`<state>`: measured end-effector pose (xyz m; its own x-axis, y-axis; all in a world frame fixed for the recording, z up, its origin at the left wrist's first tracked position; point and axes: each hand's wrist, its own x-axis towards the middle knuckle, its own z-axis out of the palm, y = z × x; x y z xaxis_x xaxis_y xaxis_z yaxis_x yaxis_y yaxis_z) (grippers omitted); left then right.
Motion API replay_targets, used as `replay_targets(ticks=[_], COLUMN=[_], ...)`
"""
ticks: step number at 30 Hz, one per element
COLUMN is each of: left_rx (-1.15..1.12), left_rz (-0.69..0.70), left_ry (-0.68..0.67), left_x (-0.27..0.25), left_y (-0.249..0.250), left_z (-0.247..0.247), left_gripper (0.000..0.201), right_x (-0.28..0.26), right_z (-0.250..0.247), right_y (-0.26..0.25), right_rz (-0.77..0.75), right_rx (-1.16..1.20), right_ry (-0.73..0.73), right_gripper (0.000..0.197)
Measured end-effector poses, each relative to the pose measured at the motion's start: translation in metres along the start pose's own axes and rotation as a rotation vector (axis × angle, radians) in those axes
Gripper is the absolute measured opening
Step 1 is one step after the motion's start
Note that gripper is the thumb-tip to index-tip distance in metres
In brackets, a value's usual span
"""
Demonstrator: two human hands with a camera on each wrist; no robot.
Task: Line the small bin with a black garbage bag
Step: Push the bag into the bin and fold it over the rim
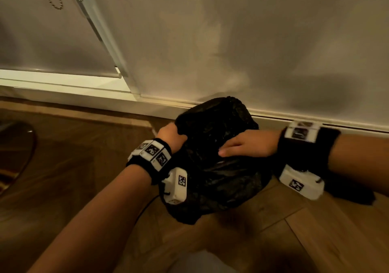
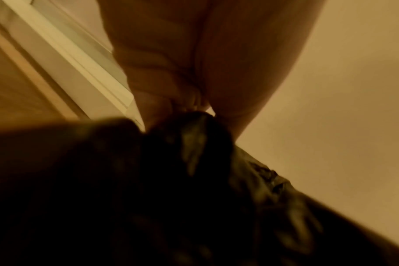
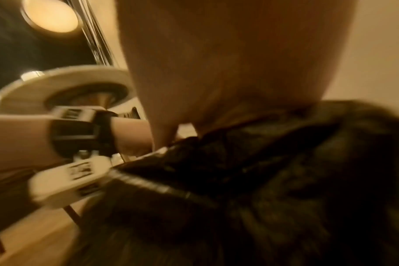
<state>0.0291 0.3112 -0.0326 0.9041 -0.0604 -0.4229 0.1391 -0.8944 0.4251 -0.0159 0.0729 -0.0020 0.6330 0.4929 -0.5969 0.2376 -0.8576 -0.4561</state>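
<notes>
**Seating the bag over the bin rim**

Small bin (image 1: 212, 190) sits on the wood floor (image 1: 294, 241) just in front of the skirting board (image 1: 294, 117), lower centre of the head view. It is fully wrapped in the black garbage bag (image 1: 219, 123); no bare bin wall shows, so the bin's outline is only guessed from the plastic.

Left hand (image 1: 171, 139) at 9 o'clock of the bin, fingers curled and clamped on a bunch of bag film; left wrist view confirms a pinched gather. Right hand (image 1: 246, 146) comes in from 3 o'clock, lies across the top of the plastic with fingers mostly straight, pressing rather than gripping; right wrist view is blurred, fingertips not clear.

Step, as judged: spreading and tucking the bag around the mouth, late in the task. Can't tell whether the liner is pushed down inside.

Next move likely needs: left keeps tension at the rim, right pushes the film down into the cavity, then slack gets smoothed round. Thin film, could slip off the far edge at 12 o'clock.
</notes>
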Motion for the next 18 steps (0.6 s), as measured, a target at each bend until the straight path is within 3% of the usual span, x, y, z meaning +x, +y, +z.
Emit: replay_targets(ticks=[3, 5, 8, 11, 14, 16, 18], left_rx=[0.008, 0.040, -0.069, -0.424, -0.702, -0.807, -0.897], left_rz=[0.047, 0.096, 0.129, 0.072, -0.193, -0.340, -0.387], left_ry=[0.021, 0.032, 0.082, 0.166, 0.263, 0.225, 0.105], left_x=[0.009, 0.006, -0.014, -0.038, -0.054, -0.063, -0.076], left_y=[0.008, 0.009, -0.005, -0.036, -0.074, -0.088, -0.089], left_z=[-0.015, -0.022, -0.026, -0.012, 0.020, 0.038, 0.050], left_gripper=[0.040, 0.052, 0.067, 0.053, 0.021, 0.023, 0.033], right_x=[-0.017, -0.008, 0.011, 0.008, -0.011, -0.017, -0.015], right_z=[0.024, 0.047, 0.057, 0.068, 0.088, 0.103, 0.119], right_y=[0.006, 0.012, 0.012, 0.013, 0.013, 0.014, 0.010], right_rz=[-0.192, -0.156, -0.069, -0.068, -0.044, 0.055, 0.166], right_rx=[-0.253, -0.479, -0.541, -0.372, -0.014, 0.269, 0.572], right_ry=[0.177, 0.208, 0.333, 0.517, 0.915, 1.158, 1.259], right_gripper=[0.057, 0.046, 0.038, 0.045, 0.064, 0.061, 0.058])
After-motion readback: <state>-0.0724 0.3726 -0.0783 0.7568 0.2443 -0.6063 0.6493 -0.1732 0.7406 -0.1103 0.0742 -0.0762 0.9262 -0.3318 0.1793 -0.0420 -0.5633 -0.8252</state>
